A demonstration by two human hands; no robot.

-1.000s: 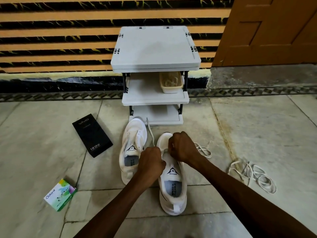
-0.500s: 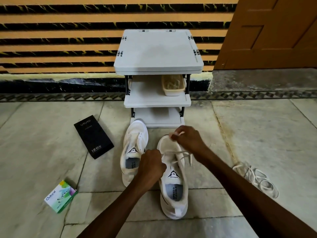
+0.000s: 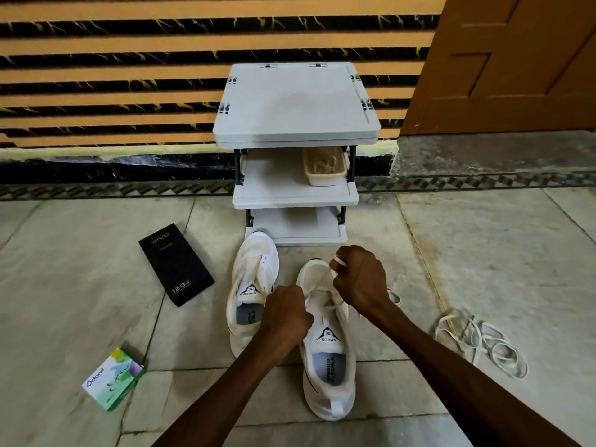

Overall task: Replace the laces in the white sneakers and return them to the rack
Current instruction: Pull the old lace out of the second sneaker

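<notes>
Lace: flat white strand, pulled taut from 7 o'clock up to 1 o'clock between the fists.
Right hand: fingers pinched on the lace end, above the toe.
Left hand: fist curled at the eyelets, apparently clamped on the lace's lower run.
Right sneaker: smooth white upper, long axis 12 to 6, toe towards the grey plastic rack.
Next pull: likely the right hand's, towards 1 o'clock.
Loose laces: limp loops at 3 o'clock, well apart.
</notes>
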